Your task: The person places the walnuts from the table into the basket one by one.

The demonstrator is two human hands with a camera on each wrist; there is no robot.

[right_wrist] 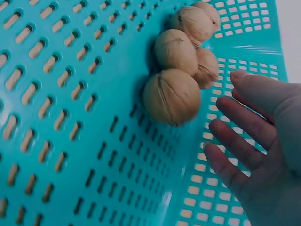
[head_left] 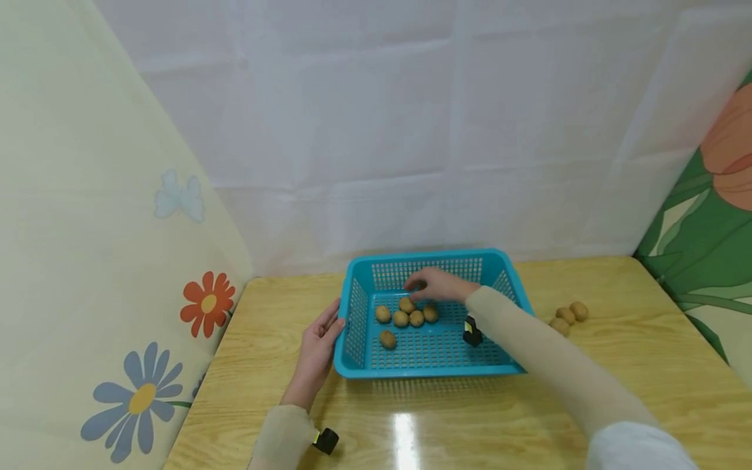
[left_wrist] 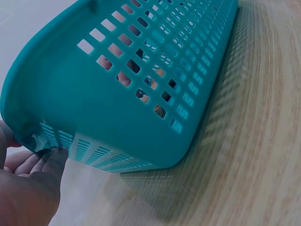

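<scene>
A blue plastic basket (head_left: 435,372) with perforated walls stands on the table, holding several walnuts (head_left: 401,318). At its left end my left hand (head_left: 320,343) grips the rim, thumb on top. The left wrist view shows the fingers of that hand (left_wrist: 33,188) curled under the basket's rim (left_wrist: 61,84). My right hand (head_left: 437,284) is inside the basket, just above the walnut cluster. Seen from the right wrist, this hand (right_wrist: 263,136) has its fingers spread and loosely bent, holding nothing, beside the bunched walnuts (right_wrist: 171,97).
Three more walnuts (head_left: 565,316) lie on the wooden table (head_left: 470,431) to the right of the basket, near my right forearm. A white cloth wall (head_left: 376,163) rises behind the table, with flower-printed sheets (head_left: 141,398) at the sides.
</scene>
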